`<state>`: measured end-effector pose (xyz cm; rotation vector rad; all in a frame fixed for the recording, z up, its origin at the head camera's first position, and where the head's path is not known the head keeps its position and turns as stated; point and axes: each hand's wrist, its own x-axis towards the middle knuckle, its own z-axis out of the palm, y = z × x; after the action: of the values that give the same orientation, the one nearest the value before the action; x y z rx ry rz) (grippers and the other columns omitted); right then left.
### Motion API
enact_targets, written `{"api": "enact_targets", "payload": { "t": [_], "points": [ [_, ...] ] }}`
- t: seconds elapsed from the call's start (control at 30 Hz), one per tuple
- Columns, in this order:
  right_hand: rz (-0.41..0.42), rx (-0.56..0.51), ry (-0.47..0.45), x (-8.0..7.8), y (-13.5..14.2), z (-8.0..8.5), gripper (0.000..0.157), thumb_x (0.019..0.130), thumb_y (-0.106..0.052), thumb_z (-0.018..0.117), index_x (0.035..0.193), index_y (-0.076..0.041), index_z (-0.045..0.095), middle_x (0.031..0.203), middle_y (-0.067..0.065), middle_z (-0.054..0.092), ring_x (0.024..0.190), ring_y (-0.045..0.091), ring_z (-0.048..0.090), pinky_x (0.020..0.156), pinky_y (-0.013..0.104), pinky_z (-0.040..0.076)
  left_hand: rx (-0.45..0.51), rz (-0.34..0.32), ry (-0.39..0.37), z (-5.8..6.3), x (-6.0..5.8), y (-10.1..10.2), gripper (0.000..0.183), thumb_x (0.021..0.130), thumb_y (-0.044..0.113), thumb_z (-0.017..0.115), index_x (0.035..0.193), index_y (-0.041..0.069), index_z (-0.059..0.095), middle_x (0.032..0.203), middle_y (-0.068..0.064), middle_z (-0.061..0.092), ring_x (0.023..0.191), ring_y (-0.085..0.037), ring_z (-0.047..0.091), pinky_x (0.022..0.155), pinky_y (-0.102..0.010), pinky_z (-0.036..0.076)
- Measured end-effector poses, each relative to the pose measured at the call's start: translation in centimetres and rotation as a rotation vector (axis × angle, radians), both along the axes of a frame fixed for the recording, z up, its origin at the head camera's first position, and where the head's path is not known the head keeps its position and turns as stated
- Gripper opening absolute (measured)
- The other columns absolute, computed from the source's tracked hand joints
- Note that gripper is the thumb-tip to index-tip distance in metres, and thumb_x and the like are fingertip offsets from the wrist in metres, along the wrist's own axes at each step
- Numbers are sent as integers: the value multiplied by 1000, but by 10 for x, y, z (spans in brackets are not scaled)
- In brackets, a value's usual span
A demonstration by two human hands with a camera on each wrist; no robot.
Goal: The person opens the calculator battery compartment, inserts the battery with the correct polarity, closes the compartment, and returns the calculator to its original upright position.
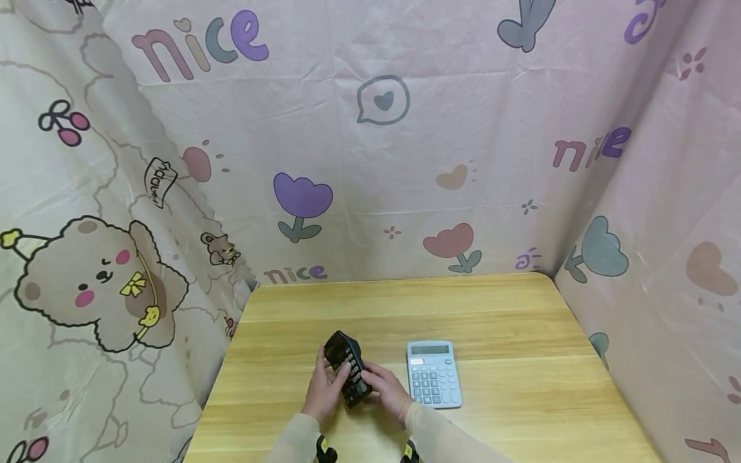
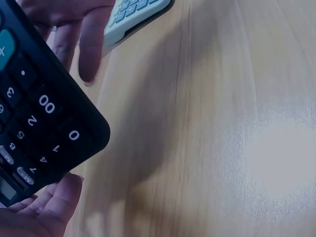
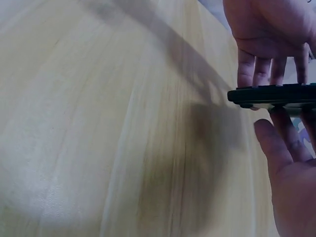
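Note:
A black calculator (image 1: 349, 370) with white-marked keys is held tilted above the table, keys facing up. My left hand (image 1: 324, 391) grips its left side, the thumb lying over the keys. At the lower right side, my right hand (image 1: 392, 392) holds the edge. In the left wrist view, several number keys and a green plus key show on the black calculator (image 2: 54, 118). Seen edge-on in the right wrist view, the black calculator (image 3: 271, 93) lies between the two hands. A light blue calculator (image 1: 434, 374) lies flat on the table, right of my right hand.
The wooden table (image 1: 521, 360) has light grain and casts back a bright glare in the left wrist view. Printed fabric (image 1: 376, 161) with flowers and lettering hangs behind it and on both sides.

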<state>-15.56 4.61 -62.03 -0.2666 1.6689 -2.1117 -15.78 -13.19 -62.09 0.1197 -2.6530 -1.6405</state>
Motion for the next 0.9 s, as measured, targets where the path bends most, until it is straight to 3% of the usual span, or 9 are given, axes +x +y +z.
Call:
{"api": "enact_targets", "payload": {
  "t": [0.27,0.4,0.6,0.8,0.9],
  "points": [
    [-60,18,83,-4,1,0,49,94,-24,51,139,-8,39,123,17,54,107,28,55,83,39,50,-22,50,7,1,0,-3,91,82,54,58,148,16,7,130,-17,41,81,-17,57,76,-37,48],
    [-58,31,86,-6,3,3,48,94,-20,51,140,-12,38,123,16,55,106,25,55,83,36,50,-31,61,32,1,0,-4,91,81,53,59,148,16,9,132,-19,40,86,-21,57,78,-39,48],
    [-64,27,102,-7,5,9,50,93,-10,51,140,-9,35,123,19,54,105,28,56,82,38,51,-71,54,35,2,1,-7,90,81,55,59,148,20,8,136,-22,34,96,-30,55,83,-45,47],
    [-102,104,153,-9,5,1,47,92,-12,52,138,-16,42,122,14,56,99,24,59,78,31,53,-110,44,53,3,1,-8,92,80,57,59,148,21,8,141,-21,28,120,-36,38,97,-53,35],
    [-114,172,184,-8,6,6,48,92,-9,53,138,-14,41,123,15,55,96,24,61,77,29,52,-112,42,58,4,1,-8,93,79,55,60,148,20,9,142,-21,27,127,-37,30,101,-55,29]
  ]
}}
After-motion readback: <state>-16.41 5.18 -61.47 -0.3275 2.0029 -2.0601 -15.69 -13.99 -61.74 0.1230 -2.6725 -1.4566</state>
